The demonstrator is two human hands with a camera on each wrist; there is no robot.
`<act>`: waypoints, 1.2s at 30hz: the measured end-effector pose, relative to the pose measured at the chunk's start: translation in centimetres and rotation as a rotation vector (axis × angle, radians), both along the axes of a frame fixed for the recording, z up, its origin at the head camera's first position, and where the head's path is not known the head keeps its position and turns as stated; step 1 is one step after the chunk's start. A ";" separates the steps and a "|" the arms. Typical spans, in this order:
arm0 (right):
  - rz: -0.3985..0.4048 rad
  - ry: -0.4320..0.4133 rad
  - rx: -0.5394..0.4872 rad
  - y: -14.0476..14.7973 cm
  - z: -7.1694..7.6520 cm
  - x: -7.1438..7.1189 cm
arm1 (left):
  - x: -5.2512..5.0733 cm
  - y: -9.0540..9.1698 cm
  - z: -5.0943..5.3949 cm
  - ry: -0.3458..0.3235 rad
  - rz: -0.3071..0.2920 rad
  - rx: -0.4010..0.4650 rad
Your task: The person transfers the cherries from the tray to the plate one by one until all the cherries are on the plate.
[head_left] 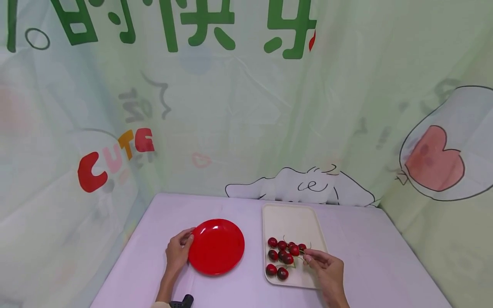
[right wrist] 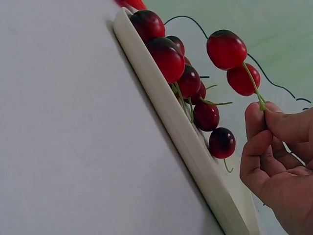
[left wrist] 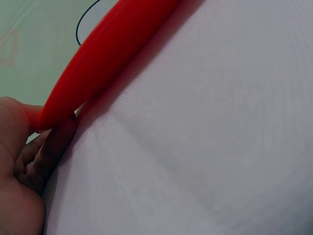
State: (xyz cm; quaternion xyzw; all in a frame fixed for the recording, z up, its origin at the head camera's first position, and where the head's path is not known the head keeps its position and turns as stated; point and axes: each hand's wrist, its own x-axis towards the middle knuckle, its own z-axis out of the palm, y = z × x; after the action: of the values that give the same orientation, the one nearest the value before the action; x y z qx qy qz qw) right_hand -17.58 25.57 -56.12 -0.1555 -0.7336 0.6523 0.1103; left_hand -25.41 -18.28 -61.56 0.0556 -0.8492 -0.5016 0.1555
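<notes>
My left hand grips the left rim of a round red plate, thumb on top and fingers beneath the edge. The left wrist view shows this plate tilted in the picture, its rim between thumb and fingers. Over a cream tray, my right hand pinches joined green stems between thumb and fingertips. A pair of dark red cherries hangs from those stems, held above the tray. Several more cherries lie in the tray's left and front part, some with stems showing.
A pale lilac cloth covers the table. The plate is on the left and the tray on the right, with a strip of cloth between them. A printed curtain with green characters and drawings rises behind the table and along both sides.
</notes>
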 end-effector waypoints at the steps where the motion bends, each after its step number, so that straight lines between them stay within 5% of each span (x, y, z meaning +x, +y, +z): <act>1: 0.001 0.001 0.002 0.0 0.0 0.0 | 0.1 0.0 0.0 0.000 0.000 -0.001; 19: 0.056 0.141 -0.066 -1.4 0.0 -0.5 | 0.1 0.0 -0.1 -0.008 -0.006 0.008; 28: 0.046 0.089 0.010 -1.9 0.4 -0.8 | 0.3 0.1 -0.1 0.007 -0.004 0.002; 36: 0.082 0.128 0.015 -2.8 0.8 -1.0 | 0.6 0.0 0.3 -0.018 -0.010 0.010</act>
State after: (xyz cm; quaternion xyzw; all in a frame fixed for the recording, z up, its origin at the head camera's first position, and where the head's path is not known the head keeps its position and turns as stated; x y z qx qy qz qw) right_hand -18.62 22.75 -55.28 -0.0828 -0.7356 0.6593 0.1313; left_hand -24.83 -18.23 -61.29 0.0565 -0.8483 -0.5062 0.1448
